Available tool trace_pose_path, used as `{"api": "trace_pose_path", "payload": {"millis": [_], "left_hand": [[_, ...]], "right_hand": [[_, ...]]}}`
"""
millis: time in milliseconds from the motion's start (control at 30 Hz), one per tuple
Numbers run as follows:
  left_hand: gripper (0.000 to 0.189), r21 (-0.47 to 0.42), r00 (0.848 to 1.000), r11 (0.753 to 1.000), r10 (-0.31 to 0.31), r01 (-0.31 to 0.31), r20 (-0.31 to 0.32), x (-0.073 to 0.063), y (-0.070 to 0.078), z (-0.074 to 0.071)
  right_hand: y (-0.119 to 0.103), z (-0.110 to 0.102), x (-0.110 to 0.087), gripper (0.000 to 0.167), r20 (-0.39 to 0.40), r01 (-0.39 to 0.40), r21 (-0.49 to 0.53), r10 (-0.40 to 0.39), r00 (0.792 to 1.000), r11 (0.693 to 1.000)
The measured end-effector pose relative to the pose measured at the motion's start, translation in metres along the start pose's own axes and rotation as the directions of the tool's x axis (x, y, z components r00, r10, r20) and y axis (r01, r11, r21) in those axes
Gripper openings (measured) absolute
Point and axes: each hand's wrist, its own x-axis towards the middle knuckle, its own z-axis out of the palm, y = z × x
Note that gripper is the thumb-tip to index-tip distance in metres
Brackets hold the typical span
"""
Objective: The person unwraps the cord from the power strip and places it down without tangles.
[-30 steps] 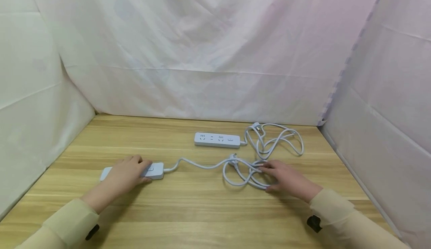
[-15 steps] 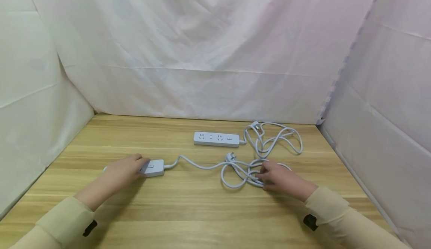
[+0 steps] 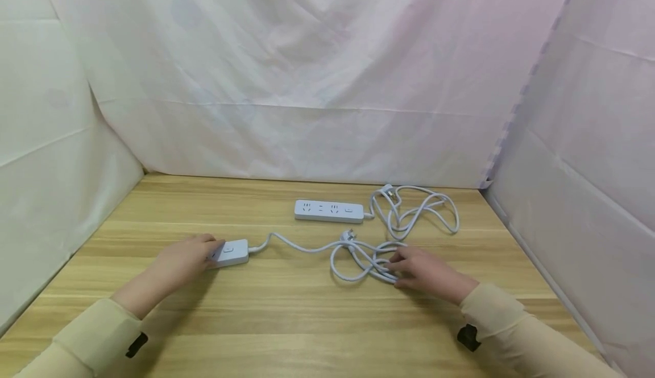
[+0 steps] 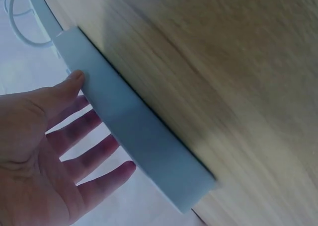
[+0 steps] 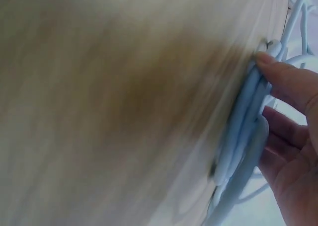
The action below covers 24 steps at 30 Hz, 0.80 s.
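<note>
In the head view, a white power strip [image 3: 230, 253] lies at the left on the wooden table, its switch end showing and its other end hidden. My left hand [image 3: 181, 261] spans it, thumb [image 4: 75, 76] at the near side and fingers over the top toward the far side. From its right end a white cord [image 3: 307, 249] runs to a loose coil, where its plug [image 3: 348, 235] lies with pins pointing up. My right hand [image 3: 427, 274] holds the coil's right side. In the right wrist view the thumb [image 5: 264, 58] presses the stacked cord loops [image 5: 243, 121], with fingers behind them.
A second white power strip [image 3: 329, 211] lies farther back, sockets up. Its tangled cord [image 3: 425, 210] and plug [image 3: 388, 189] spread to its right, just behind my right hand. Cloth walls [image 3: 307, 139] stand at the back and both sides of the table [image 3: 286, 321].
My right hand has shifted slightly left, and the cord coil and plug have moved left with it. My left hand sits slightly farther left, and the near strip's switch end has turned slightly away.
</note>
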Motion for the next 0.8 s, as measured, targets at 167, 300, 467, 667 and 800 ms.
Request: {"api": "trace_pose_path", "payload": {"millis": [167,300,467,667,800], "left_hand": [[0.039,0.012,0.999,0.999,-0.033,0.034,-0.028,0.000,-0.008,0.001],[0.041,0.018,0.999,0.999,-0.049,0.049,0.004,0.002,-0.018,0.003],[0.044,0.025,0.998,0.998,-0.055,0.055,0.028,0.008,-0.034,0.006],[0.043,-0.010,0.992,0.996,-0.087,0.089,0.090,0.015,-0.047,0.005],[0.041,-0.049,0.986,0.993,-0.102,0.110,0.135,0.021,-0.055,0.005]], "right_hand": [[-0.009,0.004,0.013,0.032,-0.015,0.028,-0.034,-0.029,0.999,0.999],[-0.020,0.010,0.027,0.035,-0.011,0.060,-0.062,-0.060,0.998,0.996],[-0.031,0.014,0.048,0.027,0.010,0.095,-0.103,-0.095,0.995,0.990],[-0.047,0.016,0.073,0.015,0.065,0.095,-0.131,-0.087,0.994,0.987],[-0.060,0.020,0.092,0.013,0.085,0.071,-0.125,-0.060,0.995,0.990]]}}
